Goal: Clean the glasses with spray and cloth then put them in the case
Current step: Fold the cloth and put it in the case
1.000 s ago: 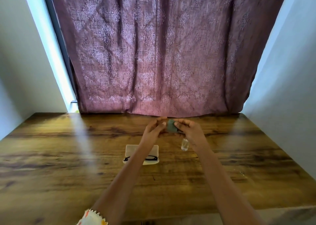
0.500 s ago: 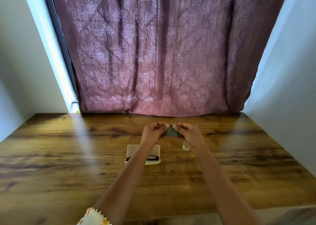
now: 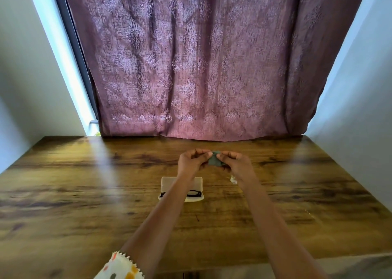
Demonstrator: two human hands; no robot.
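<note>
Open case (image 3: pixel 169 183) on table (image 3: pixel 84 193), long axis L-R. Glasses (image 3: pixel 194 193) lie inside, same axis, partly hidden by L forearm. Small clear item, prob. spray bottle (image 3: pixel 232 179), beside R wrist. Farther out, L hand (image 3: pixel 191 162) and R hand (image 3: pixel 237 164) each pinch the grey cloth (image 3: pixel 214 161) w/ curled fingertips.

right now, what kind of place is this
Probably a room in a home: a wooden table stands against a patterned maroon curtain over a window, between plain pale walls. The left hand and right hand pinch a grey cloth near an open glasses case.
</note>
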